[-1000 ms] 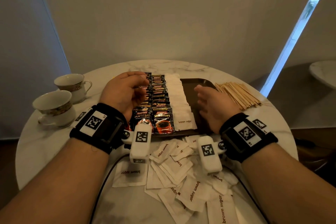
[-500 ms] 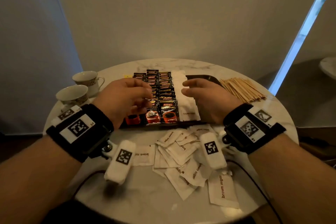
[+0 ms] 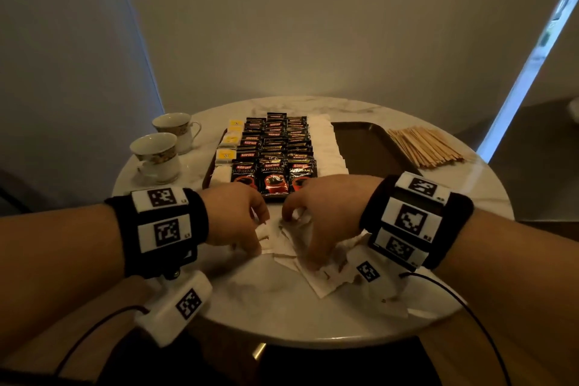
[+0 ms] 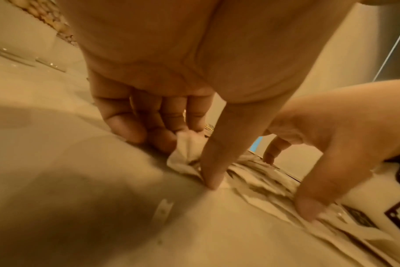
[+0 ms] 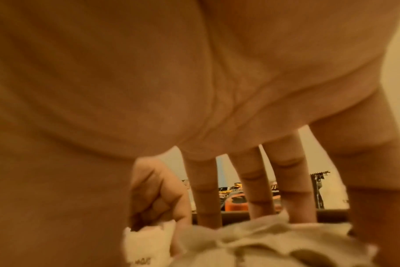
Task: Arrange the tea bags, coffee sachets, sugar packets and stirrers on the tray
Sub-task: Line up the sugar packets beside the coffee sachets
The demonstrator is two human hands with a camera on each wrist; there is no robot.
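A dark tray [image 3: 363, 147] holds a column of yellow tea bags [image 3: 228, 141], rows of black coffee sachets [image 3: 272, 153] and a row of white sugar packets [image 3: 322, 144]; its right part is bare. A bundle of wooden stirrers [image 3: 423, 147] lies on the table right of the tray. Loose brown sugar packets [image 3: 326, 279] are piled in front of the tray. My left hand [image 3: 253, 229] pinches a crumpled packet [image 4: 185, 150] at the pile's left edge. My right hand [image 3: 310, 238] arches over the pile, fingers [image 5: 258, 195] spread and touching it.
Two teacups [image 3: 156, 153] [image 3: 177, 128] stand left of the tray on the round marble table [image 3: 275, 301]. The table's front edge lies just below my wrists. A wall stands close behind the table.
Both hands have drawn back from the tray to the loose sugar packets in front of it. The left hand has taken hold of a packet.
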